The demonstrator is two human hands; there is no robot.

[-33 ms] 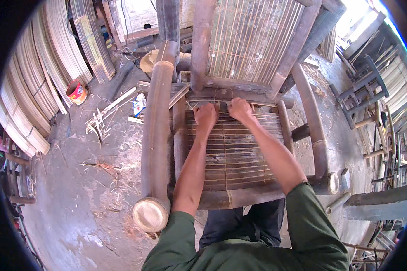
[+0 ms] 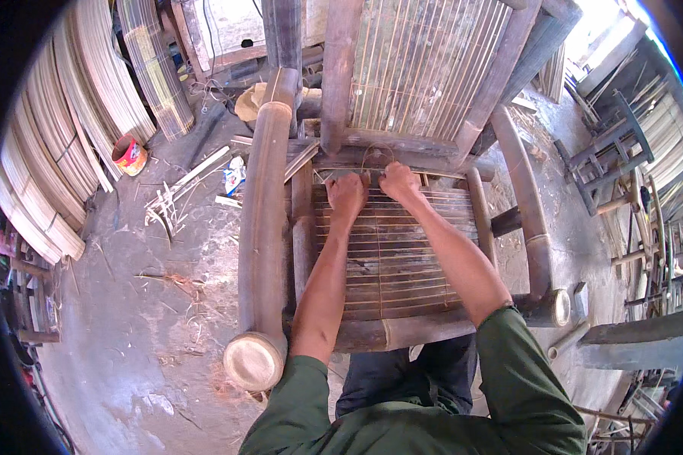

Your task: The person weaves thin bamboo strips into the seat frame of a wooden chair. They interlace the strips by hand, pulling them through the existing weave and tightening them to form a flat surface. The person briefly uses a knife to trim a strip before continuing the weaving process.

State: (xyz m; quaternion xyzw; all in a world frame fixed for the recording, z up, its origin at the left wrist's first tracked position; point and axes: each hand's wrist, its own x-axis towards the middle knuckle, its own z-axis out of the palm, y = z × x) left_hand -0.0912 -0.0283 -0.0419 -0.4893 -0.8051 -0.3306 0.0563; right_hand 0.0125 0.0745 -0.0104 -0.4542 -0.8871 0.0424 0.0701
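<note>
A dark bamboo chair stands in front of me, its slatted seat (image 2: 406, 262) under my forearms and its slatted backrest (image 2: 417, 72) rising beyond. At the rear edge of the seat, my left hand (image 2: 347, 194) is closed, with its fingers curled down by the slats. Close beside it, my right hand (image 2: 400, 182) pinches a thin binding strip (image 2: 377, 149), which arches up in a small loop between both hands. The strip's ends are hidden by my fingers. A thin tie line crosses the middle of the seat from front to back.
Thick bamboo armrests (image 2: 262, 205) flank the seat on both sides. Bundled slat panels (image 2: 91, 83) lean at the left, near a red and yellow bucket (image 2: 130, 156). Bamboo scraps (image 2: 167, 208) litter the floor. A dark frame (image 2: 611, 152) stands at the right.
My right hand has shifted slightly left, closer to the left hand. The loop of strip looks a little rounder. My left hand has barely moved.
</note>
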